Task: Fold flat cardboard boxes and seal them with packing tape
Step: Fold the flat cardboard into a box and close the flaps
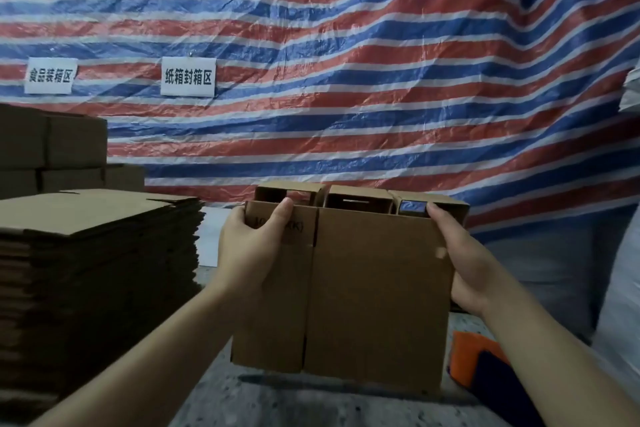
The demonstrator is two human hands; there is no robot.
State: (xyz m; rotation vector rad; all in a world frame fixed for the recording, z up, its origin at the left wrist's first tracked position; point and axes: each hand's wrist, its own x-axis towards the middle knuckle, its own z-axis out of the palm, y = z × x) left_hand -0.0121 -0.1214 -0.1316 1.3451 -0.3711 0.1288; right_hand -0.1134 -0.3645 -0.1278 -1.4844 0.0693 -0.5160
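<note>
A brown cardboard box (374, 291) is held upright in front of me, partly opened, its top flaps standing up and its hollow showing at the top. My left hand (254, 250) grips its upper left corner, thumb over the top edge and fingers wrapped round the side. My right hand (464, 263) grips the right edge, thumb on the near panel by the top corner, fingers hidden behind. No tape is visible.
A tall stack of flat cardboard blanks (93, 274) stands at the left. Folded boxes (59, 149) are piled behind it. A striped tarp (346, 62) with two paper signs hangs as backdrop. An orange and dark object (474, 360) lies on the concrete floor at the right.
</note>
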